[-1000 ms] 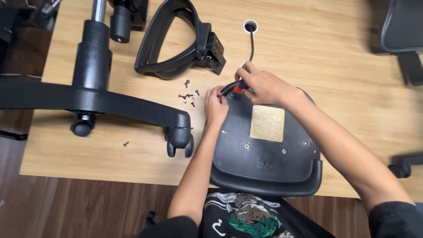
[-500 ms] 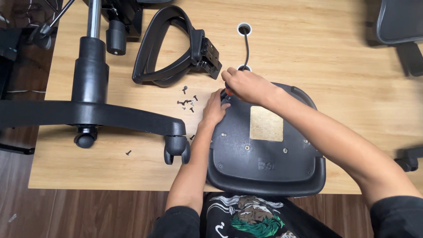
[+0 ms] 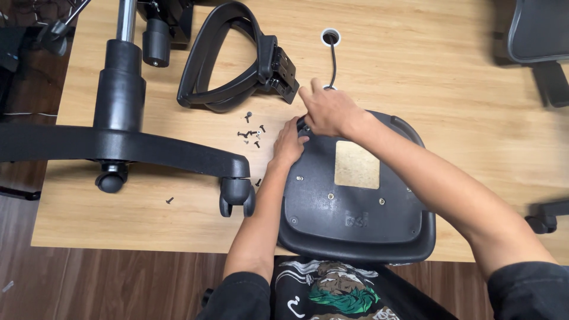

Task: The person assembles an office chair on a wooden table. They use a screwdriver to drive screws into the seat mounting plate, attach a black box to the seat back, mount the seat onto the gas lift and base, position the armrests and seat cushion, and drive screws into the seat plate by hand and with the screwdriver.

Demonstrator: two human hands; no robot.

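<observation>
An upturned black chair seat [image 3: 355, 219] with a bare wooden patch lies on the wooden table [image 3: 444, 89] in front of me. My left hand [image 3: 288, 142] grips the seat's far left edge. My right hand [image 3: 329, 109] is curled over the same corner, closed on a small dark tool [image 3: 303, 125] that is mostly hidden under the fingers. Several small black screws [image 3: 252, 133] lie loose just left of both hands.
A black chair base [image 3: 118, 142] with gas column and casters lies at the left. A black armrest piece [image 3: 237, 65] sits behind the screws. A cable [image 3: 333, 59] runs from a table grommet [image 3: 330, 37]. One screw [image 3: 169, 200] lies apart. Another chair [image 3: 536, 35] stands far right.
The red part of the tool seen a second ago is now covered by my right hand, which has closed in over the seat corner. My left hand stays on the edge.
</observation>
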